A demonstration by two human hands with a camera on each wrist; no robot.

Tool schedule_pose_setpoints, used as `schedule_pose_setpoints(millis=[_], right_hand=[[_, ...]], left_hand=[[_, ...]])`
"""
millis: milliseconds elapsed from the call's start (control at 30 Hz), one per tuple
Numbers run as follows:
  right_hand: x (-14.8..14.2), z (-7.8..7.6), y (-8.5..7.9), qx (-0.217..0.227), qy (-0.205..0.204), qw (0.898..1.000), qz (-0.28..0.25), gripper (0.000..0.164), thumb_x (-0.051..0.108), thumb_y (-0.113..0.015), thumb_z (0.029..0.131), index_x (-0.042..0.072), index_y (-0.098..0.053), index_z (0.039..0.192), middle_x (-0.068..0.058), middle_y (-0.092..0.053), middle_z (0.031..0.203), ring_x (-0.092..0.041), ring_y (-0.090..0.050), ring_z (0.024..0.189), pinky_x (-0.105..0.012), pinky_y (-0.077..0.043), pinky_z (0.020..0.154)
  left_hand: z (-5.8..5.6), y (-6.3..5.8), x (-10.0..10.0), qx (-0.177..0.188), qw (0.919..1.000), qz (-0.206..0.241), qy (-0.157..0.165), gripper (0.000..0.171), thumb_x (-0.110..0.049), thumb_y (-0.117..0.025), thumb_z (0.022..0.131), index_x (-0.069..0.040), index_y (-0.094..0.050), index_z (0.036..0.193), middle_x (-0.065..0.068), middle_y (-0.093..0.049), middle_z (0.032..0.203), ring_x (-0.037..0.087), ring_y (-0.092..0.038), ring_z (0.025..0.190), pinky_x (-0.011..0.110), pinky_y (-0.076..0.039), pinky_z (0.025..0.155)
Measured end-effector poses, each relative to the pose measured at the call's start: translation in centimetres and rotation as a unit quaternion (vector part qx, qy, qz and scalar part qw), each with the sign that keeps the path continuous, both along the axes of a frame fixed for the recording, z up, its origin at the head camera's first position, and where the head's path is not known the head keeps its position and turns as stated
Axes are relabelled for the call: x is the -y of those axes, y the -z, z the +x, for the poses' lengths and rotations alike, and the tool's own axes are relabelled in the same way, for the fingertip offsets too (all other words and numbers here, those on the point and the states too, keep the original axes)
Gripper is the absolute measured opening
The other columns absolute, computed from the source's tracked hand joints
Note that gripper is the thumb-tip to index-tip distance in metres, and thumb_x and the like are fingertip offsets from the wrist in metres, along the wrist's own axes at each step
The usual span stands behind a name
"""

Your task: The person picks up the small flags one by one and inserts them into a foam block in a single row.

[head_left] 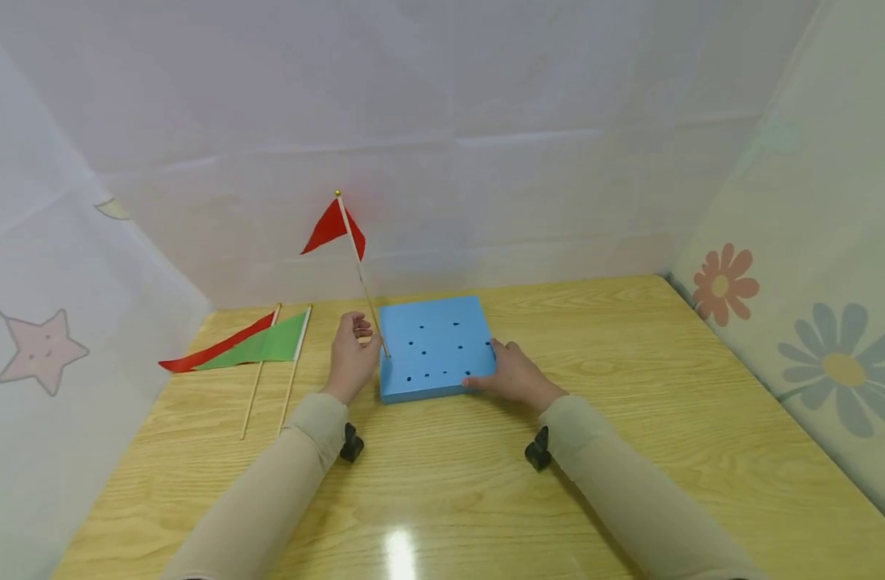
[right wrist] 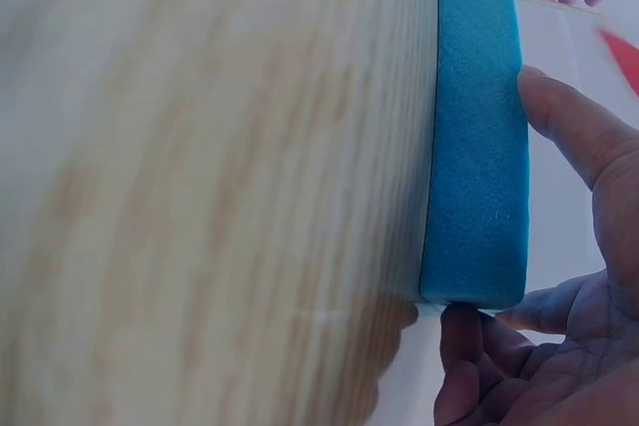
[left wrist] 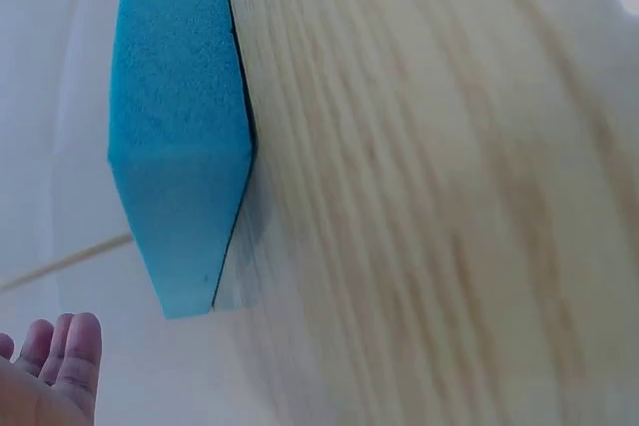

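A blue foam block (head_left: 438,314) with several small holes lies flat on the table. A red pennant flag (head_left: 329,225) stands in it near its left edge, its thin stick tilted to the left. My left hand (head_left: 353,358) is beside that stick with fingers loosely bent; in the left wrist view the fingers (left wrist: 78,371) show apart from the stick (left wrist: 75,258). My right hand (head_left: 516,376) grips the block's right front corner. In the right wrist view its thumb (right wrist: 574,122) lies over the top edge, while the other fingers touch the block's side.
To the left, a green pennant flag (head_left: 268,342) and another red pennant flag (head_left: 232,345) lie on the wooden table (head_left: 456,483), the green one partly covering the red. A white cloth wall (head_left: 543,217) rises behind the table. Printed cloth walls flank both sides.
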State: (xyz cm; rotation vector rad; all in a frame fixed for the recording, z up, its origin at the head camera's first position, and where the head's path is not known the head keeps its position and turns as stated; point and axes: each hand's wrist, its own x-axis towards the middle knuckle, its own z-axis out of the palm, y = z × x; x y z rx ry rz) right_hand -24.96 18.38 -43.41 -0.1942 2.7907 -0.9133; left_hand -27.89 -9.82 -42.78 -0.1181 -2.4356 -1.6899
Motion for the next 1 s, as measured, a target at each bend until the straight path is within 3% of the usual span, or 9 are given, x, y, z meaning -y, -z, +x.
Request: schedule_pose_setpoints(millis=[167,467,1000], right_hand=[[0.0,0.0,0.1,-0.001,0.002,1.000,0.001,0.107,0.048,-0.079,0.090,-0.012,-0.022,0.158,-0.036,-0.040,0.146,-0.045,-0.051,0.129,-0.055,-0.042,0.109],[0.1,-0.1,0.5,-0.002,0.001,1.000,0.006,0.108,0.050,-0.079,0.090,-0.013,-0.022,0.158,-0.036,-0.040,0.147,-0.045,-0.050,0.130,-0.055,-0.042,0.109],[0.5,0.1,0.2,0.001,0.006,1.000,0.006,0.107,0.049,-0.078,0.090,-0.012,-0.022,0.158,-0.036,-0.038,0.149,-0.045,-0.048,0.133,-0.055,-0.041,0.110]], left_hand=[[0.4,-0.2,1.1,0.022,0.9991,0.030,0.019,0.053,-0.013,-0.056,0.105,0.002,-0.035,0.151,0.024,-0.042,0.150,0.036,-0.044,0.137,0.050,-0.038,0.112],[1.4,-0.8,3.4,0.062,0.9969,0.040,0.030,0.056,-0.021,-0.052,0.108,0.000,-0.030,0.155,0.023,-0.040,0.152,0.037,-0.036,0.143,0.054,-0.032,0.115],[3.8,-0.7,8.0,0.093,0.9949,0.038,-0.008,0.059,-0.020,-0.050,0.109,0.002,-0.024,0.157,0.026,-0.037,0.152,0.040,-0.036,0.141,0.053,-0.033,0.115]])
